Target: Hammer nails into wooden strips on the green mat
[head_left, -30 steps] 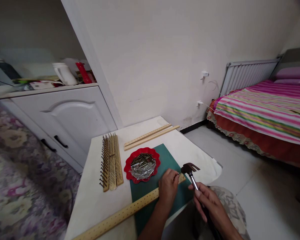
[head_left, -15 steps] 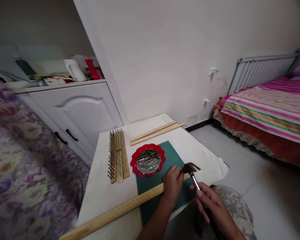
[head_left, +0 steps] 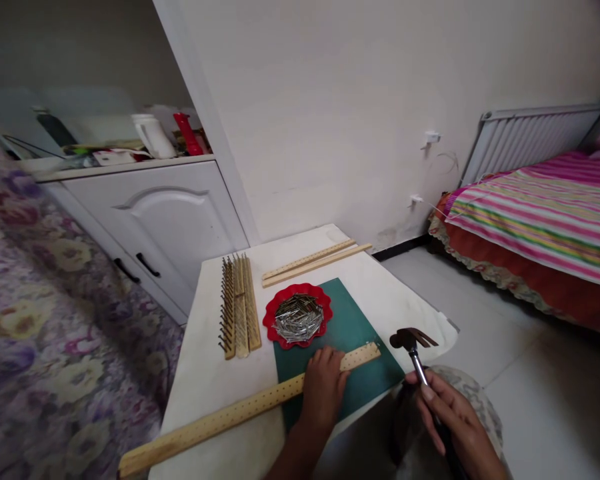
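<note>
My left hand [head_left: 324, 383] lies over a long wooden strip [head_left: 240, 415] dotted with rows of small holes, its fingers curled round it. The strip slants across the table, its right end on a green mat [head_left: 357, 320]. My right hand [head_left: 453, 413] grips a claw hammer [head_left: 415, 350] by its handle, head up, off the table's front right edge and apart from the strip. Just beyond my left hand, a red scalloped dish [head_left: 270, 320] holds a heap of loose nails [head_left: 300, 317].
Wooden strips with nails standing out of them [head_left: 237, 307] lie at the table's left. Two more strips [head_left: 310, 263] lie at the back of the white table [head_left: 195, 373]. A cabinet [head_left: 180, 227] and floral curtain [head_left: 70, 333] stand left, a bed [head_left: 530, 227] right.
The hammer in my right hand has moved right, away from the strip's end. My left hand has shifted left and nearer along the strip, so its right end now shows.
</note>
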`<move>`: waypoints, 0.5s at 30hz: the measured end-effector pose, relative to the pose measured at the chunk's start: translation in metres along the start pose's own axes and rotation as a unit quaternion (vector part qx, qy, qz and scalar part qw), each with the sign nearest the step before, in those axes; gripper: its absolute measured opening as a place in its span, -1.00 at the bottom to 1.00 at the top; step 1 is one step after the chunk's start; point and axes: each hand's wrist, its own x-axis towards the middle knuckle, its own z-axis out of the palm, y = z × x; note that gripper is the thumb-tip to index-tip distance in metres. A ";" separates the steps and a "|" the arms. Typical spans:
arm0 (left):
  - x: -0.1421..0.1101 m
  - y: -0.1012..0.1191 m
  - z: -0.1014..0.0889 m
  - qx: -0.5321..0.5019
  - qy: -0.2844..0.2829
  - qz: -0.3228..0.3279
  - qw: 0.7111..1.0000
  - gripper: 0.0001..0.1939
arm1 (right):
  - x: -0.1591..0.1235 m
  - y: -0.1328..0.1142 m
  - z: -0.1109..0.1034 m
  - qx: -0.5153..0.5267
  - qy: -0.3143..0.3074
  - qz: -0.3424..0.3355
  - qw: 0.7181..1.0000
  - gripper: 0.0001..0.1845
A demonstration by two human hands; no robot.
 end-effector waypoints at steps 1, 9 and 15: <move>-0.002 -0.001 -0.001 0.000 -0.002 -0.003 1.000 -0.75 | 0.000 0.001 0.000 -0.003 0.002 0.002 1.000 -0.64; -0.011 -0.008 -0.005 0.005 -0.002 -0.019 1.000 -0.73 | -0.002 0.006 0.001 -0.002 0.000 0.014 1.000 -0.60; -0.015 -0.006 -0.006 -0.010 0.001 -0.015 1.000 -0.69 | -0.003 0.009 -0.003 -0.011 -0.015 0.019 1.000 -0.61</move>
